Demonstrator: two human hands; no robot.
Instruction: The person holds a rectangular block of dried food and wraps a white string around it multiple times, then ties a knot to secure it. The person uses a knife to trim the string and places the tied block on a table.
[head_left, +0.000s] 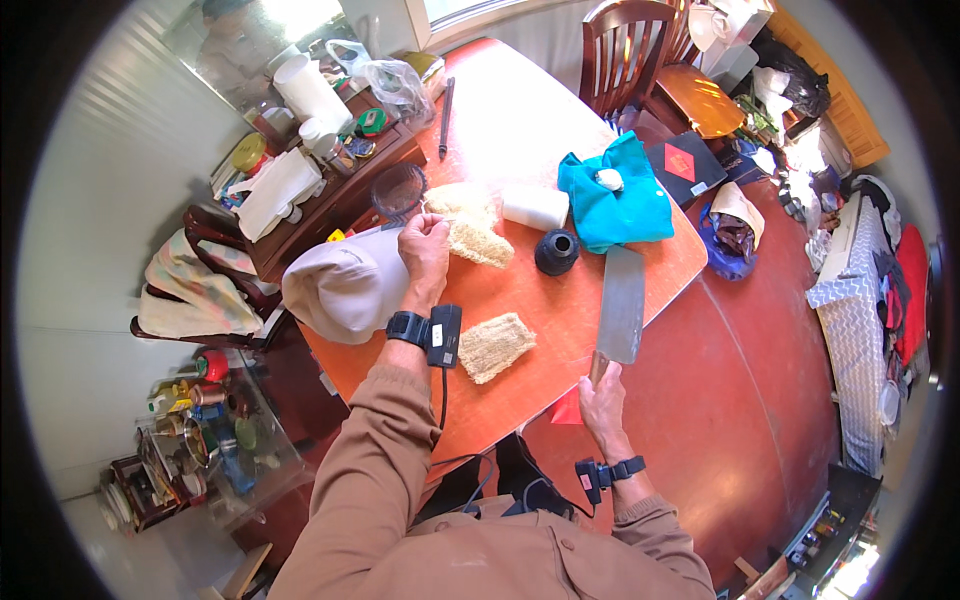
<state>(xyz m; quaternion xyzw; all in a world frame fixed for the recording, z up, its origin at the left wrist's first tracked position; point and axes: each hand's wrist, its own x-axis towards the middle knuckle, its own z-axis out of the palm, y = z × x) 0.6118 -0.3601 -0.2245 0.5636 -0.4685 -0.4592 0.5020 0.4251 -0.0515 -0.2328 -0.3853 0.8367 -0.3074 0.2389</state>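
My right hand is closed around the handle of a cleaver, whose broad blade points away from me beside the table's right edge. My left hand has its fingertips pinched at the left edge of the loofah pieces; whether a thin bit is between them cannot be told. Another flattened loofah piece lies nearer me, right of my left wrist. Beyond the cleaver is a folded teal cloth with a small whitish lump on it. A dark ribbed bottle or vase stands beside a white roll.
A light cap lies on the orange table, left of my left forearm. Behind it stands a dark see-through bowl. A crowded wooden cabinet adjoins the table's left side. Black cables run from my wrist devices.
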